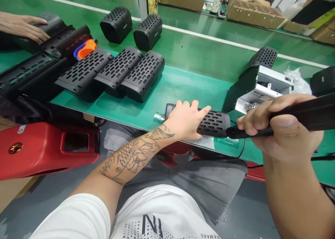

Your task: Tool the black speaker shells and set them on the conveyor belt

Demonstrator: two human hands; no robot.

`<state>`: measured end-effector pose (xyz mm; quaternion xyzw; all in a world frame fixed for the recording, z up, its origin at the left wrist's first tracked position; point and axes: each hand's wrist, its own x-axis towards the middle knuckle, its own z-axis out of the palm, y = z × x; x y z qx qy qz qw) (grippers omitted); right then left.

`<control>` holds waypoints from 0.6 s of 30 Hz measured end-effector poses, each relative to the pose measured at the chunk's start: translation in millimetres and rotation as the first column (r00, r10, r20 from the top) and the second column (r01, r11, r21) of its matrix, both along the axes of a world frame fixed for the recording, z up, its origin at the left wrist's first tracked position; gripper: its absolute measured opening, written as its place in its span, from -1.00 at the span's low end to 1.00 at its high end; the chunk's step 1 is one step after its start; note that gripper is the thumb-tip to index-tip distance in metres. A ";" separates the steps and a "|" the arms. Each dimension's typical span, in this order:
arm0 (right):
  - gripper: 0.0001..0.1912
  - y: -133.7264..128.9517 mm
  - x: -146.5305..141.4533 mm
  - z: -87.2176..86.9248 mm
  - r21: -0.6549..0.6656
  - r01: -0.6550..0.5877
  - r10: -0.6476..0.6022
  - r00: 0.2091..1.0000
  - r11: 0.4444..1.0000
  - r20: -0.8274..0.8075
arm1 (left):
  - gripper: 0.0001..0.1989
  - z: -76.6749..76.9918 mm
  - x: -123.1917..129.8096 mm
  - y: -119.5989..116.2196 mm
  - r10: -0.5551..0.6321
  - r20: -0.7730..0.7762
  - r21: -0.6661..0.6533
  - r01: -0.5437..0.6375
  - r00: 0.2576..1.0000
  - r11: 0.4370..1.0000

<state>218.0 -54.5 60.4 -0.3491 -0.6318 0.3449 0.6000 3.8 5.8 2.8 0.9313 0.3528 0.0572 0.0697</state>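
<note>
A black housing with slotted holes (216, 123) lies on its side at the front edge of the green bench. My left hand (184, 122) is laid over its left half and grips it, thumb on the near side and index finger pointing along the top. My right hand (277, 123) is wrapped round a black electric screwdriver (306, 111), held nearly level. The tool's tip meets or comes very close to the right end of the housing; I cannot make out a screw there. Behind the tip stands a silver and black box-shaped machine (267, 88).
Several black slotted housings (142, 74) stand to the left, with two more (148, 31) farther back. At far left, another person's hand (24, 27) rests on black parts. A red stool (49, 150) is below the bench. Cardboard boxes (253, 13) line the far side.
</note>
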 end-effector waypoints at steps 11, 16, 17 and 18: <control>-0.61 0.3 -2.5 -3.0 0.026 -0.026 0.027 0.999 0.999 -0.021 | 0.08 6.4 7.9 4.8 -0.003 -0.103 -0.077 -0.005 0.995 0.997; -0.62 0.8 -12.3 -1.4 -0.017 0.040 -0.040 0.998 0.999 -0.042 | 0.16 5.0 7.2 4.5 -0.010 -0.093 -0.062 0.004 0.996 0.998; -0.62 0.8 -13.8 -1.4 -0.025 0.037 -0.038 0.999 0.999 -0.037 | 0.19 4.2 6.9 4.4 -0.010 -0.094 -0.062 0.004 0.996 0.998; -0.63 0.8 -14.7 -1.5 -0.033 0.033 -0.034 0.999 0.999 -0.030 | 0.22 3.5 6.7 4.4 -0.009 -0.098 -0.061 0.003 0.995 0.998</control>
